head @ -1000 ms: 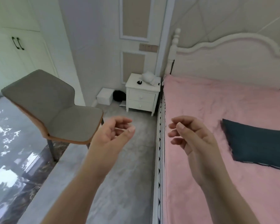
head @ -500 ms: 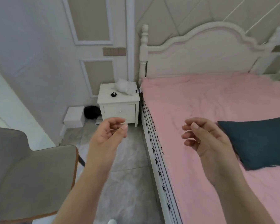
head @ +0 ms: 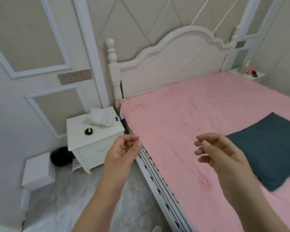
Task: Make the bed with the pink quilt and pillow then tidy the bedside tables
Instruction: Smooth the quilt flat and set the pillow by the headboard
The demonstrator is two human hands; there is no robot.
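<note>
Left hand (head: 122, 153): raised at about 6 o'clock in the head view, over the edge of the bed; fingers loosely curled, thumb near the fingertips, holding nothing.
Right hand (head: 224, 156): raised at about 4 o'clock, above the bed; fingers loosely curled, palm turned toward the left hand, holding nothing.
Hands together: well apart from each other, neither touching any cloth.
Pink quilt (head: 199, 128): spread flat over the bed from the headboard down to the lower edge of the view, lightly creased, filling the span from 1 to 5 o'clock.
Dark blue pillow (head: 271, 148): lies flat on the pink quilt at about 3 o'clock, just beside the right hand, well down from the headboard.
Headboard (head: 174, 64): white, curved top, turned post at its left corner, at 12 o'clock.
Near counter (head: 94, 139): white bedside unit at 9 o'clock, just beside the bed's head corner.
On the near counter: a crumpled white cloth (head: 100, 118) toward the back, a small black object (head: 88, 131) in front of it and apart from it.
Far counter (head: 248, 75): at 2 o'clock beyond the bed; small items stand on it, too blurred to name.
Floor: a white box (head: 37, 169) at 8 o'clock by the wall, with a black round object (head: 60, 156) between it and the near counter.
</note>
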